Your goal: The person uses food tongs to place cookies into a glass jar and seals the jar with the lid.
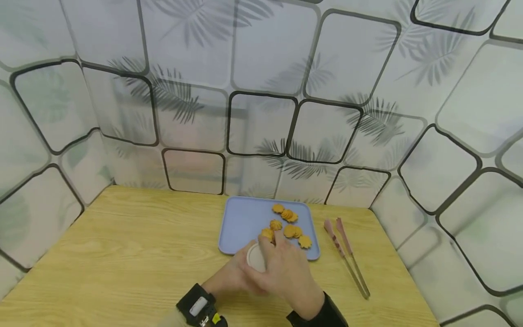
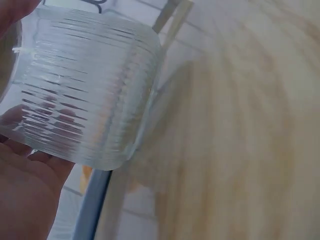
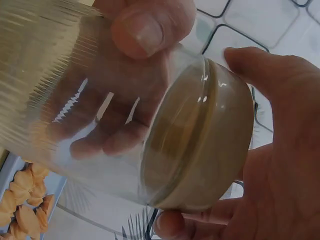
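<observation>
A clear ribbed glass jar [image 2: 85,95] with a pale wooden-looking lid [image 3: 220,140] is held tilted between the two hands, near the front of a blue tray [image 1: 245,220]. My left hand [image 1: 234,272] grips the jar's glass body, its fingers showing through the glass in the right wrist view. Around the lid's rim curl the thumb and fingers of my right hand [image 1: 288,268]. The lid sits on the jar's mouth; whether it is loose I cannot tell. I see nothing inside the glass. Several scalloped yellow cookies [image 1: 291,230] lie on the tray beyond the hands.
To the right of the tray, metal tongs [image 1: 351,259] with pinkish ends rest on the wooden table [image 1: 135,245]. A patterned curtain-like wall [image 1: 196,118] closes off the back and both sides.
</observation>
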Available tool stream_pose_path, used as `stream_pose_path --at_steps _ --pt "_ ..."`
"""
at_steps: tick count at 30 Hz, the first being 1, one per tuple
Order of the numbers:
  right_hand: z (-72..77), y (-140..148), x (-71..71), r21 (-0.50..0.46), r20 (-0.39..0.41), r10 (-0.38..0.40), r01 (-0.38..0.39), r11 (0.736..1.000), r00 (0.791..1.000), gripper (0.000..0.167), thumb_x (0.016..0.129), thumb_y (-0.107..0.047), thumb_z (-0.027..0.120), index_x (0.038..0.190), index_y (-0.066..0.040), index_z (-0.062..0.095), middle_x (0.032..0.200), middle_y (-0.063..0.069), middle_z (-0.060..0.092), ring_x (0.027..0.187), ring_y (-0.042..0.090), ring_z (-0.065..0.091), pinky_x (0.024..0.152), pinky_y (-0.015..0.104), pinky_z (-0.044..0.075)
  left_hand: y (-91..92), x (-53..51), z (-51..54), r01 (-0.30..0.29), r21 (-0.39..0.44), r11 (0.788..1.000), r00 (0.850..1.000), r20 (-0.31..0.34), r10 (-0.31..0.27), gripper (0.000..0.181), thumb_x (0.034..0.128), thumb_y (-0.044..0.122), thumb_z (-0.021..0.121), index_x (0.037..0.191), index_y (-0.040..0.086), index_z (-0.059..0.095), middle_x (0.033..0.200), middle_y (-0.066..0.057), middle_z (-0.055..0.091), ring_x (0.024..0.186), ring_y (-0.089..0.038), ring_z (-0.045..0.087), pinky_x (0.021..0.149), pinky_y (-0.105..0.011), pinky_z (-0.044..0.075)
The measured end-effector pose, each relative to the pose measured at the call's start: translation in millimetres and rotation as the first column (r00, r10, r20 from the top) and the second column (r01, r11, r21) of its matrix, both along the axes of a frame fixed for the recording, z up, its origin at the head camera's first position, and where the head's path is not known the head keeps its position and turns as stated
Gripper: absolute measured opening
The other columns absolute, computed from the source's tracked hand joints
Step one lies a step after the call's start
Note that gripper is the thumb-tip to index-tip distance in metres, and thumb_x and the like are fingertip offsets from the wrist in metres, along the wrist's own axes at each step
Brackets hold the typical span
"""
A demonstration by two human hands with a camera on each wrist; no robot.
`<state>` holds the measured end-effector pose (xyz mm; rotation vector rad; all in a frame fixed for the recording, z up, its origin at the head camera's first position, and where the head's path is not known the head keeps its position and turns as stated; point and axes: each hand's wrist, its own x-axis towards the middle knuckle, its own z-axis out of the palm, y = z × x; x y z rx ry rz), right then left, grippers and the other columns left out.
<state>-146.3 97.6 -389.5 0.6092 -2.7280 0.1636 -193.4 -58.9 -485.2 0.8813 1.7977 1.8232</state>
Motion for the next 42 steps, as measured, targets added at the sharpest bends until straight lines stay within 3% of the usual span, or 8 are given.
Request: stream_pose_path --at_steps 2,3,8,13,19,27,33,42 --pt "-0.5 -0.9 -0.3 0.013 0.005 0.004 -0.004 1.000 1.000 0.062 0.085 -0.071 0.062 0.118 -0.019 0.069 0.099 0.011 0.063 0.065 0.021 0.062 0.043 0.030 0.045 -3.2 3.0 -2.6 -0.019 0.032 0.999 1.000 -0.012 0.019 0.089 0.0755 0.011 0.085 0.149 0.014 0.035 0.143 -0.009 0.051 0.126 -0.013 0.053 0.107 -0.025 0.043" --pt "-0.1 -1.2 -0.7 0.017 0.020 0.010 -0.011 1.000 1.000 0.062 0.085 -0.070 0.063 0.119 -0.019 0.068 0.100 0.012 0.063 0.065 0.021 0.062 0.043 0.030 0.045 -5.4 3.8 -4.7 -0.089 -0.013 0.996 0.987 -0.137 0.086 0.100 0.0674 0.005 0.089 0.150 0.012 0.033 0.144 -0.011 0.050 0.127 -0.014 0.055 0.105 -0.026 0.046" --pt "4.5 1.5 -4.2 0.033 0.102 0.097 -0.101 0.994 0.990 0.061 0.083 -0.065 0.065 0.119 -0.015 0.065 0.098 0.012 0.061 0.061 0.018 0.054 0.047 0.028 0.041 -10.7 4.5 -8.6 -0.040 0.020 0.999 0.990 -0.132 0.043 0.102 0.0670 0.005 0.090 0.152 0.014 0.035 0.146 -0.012 0.051 0.130 -0.021 0.054 0.109 -0.031 0.046" --pt "5.5 9.8 -8.9 0.028 0.100 0.239 -0.243 0.970 0.966 0.059 0.083 -0.059 0.067 0.117 -0.011 0.065 0.097 0.010 0.061 0.060 0.012 0.052 0.048 0.022 0.040 -10.9 5.7 -10.4 -0.015 0.029 0.999 0.994 -0.106 0.018 0.099 0.0679 0.006 0.090 0.151 0.014 0.038 0.144 -0.010 0.054 0.127 -0.019 0.057 0.108 -0.031 0.047" --pt "8.9 19.0 -16.6 -0.014 0.170 0.378 -0.382 0.924 0.910 0.052 0.085 -0.053 0.070 0.118 -0.013 0.067 0.100 0.005 0.058 0.067 0.007 0.053 0.052 0.017 0.042 -9.0 7.2 -12.4 -0.023 0.039 0.999 0.994 -0.103 0.027 0.089 0.0700 0.006 0.089 0.147 0.012 0.044 0.139 -0.009 0.058 0.122 -0.019 0.060 0.105 -0.032 0.050" --pt "28.0 27.3 -28.2 0.029 0.397 0.425 -0.474 0.880 0.813 0.060 0.082 -0.051 0.075 0.133 -0.020 0.067 0.112 0.004 0.056 0.085 0.009 0.054 0.068 0.019 0.050 -2.2 1.6 -11.1 -0.023 -0.002 1.000 0.990 -0.136 0.023 0.087 0.0685 0.009 0.091 0.144 0.017 0.048 0.135 -0.004 0.062 0.119 -0.015 0.062 0.105 -0.031 0.050" --pt "37.4 23.7 -31.8 0.109 0.418 0.461 -0.547 0.830 0.783 0.060 0.081 -0.048 0.079 0.134 -0.023 0.067 0.116 0.001 0.057 0.089 0.009 0.055 0.075 0.020 0.050 -3.4 0.4 -11.2 -0.025 0.012 1.000 0.992 -0.123 0.026 0.101 0.0656 0.005 0.091 0.152 0.019 0.040 0.142 -0.005 0.057 0.126 -0.018 0.058 0.110 -0.031 0.046" --pt "44.7 22.3 -34.8 0.166 0.447 0.538 -0.657 0.735 0.715 0.054 0.082 -0.035 0.085 0.132 -0.031 0.066 0.133 0.003 0.056 0.102 0.017 0.058 0.086 0.029 0.050 -7.2 2.0 -9.9 -0.060 -0.093 0.994 0.988 -0.144 0.047 0.082 0.0663 0.011 0.092 0.138 0.023 0.053 0.131 0.002 0.062 0.116 -0.015 0.061 0.102 -0.030 0.049"
